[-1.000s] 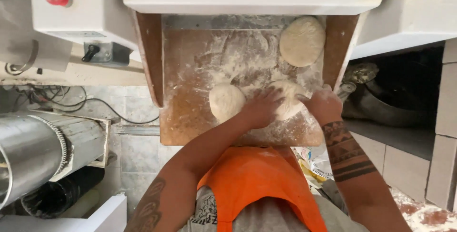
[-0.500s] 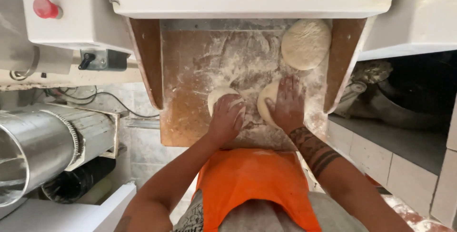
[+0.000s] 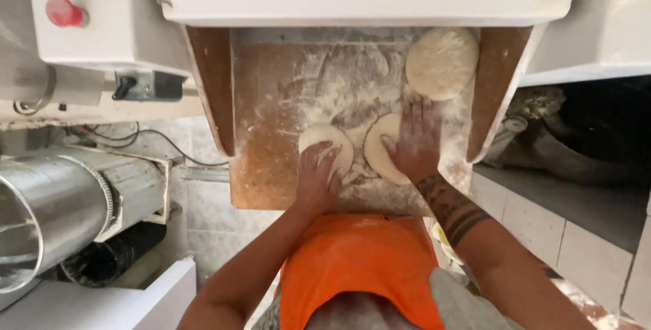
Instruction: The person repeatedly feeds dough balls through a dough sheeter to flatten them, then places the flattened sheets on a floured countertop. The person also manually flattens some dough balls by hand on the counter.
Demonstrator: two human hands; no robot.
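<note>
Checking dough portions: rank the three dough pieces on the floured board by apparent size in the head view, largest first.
1. Flattened disc at the far right: largest.
2, 3. Piece under the right hand and piece under the left hand: both partly covered, too close to rank.

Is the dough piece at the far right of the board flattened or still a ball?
Flattened: the dough piece lies as a wide round disc on the floured board.
</note>
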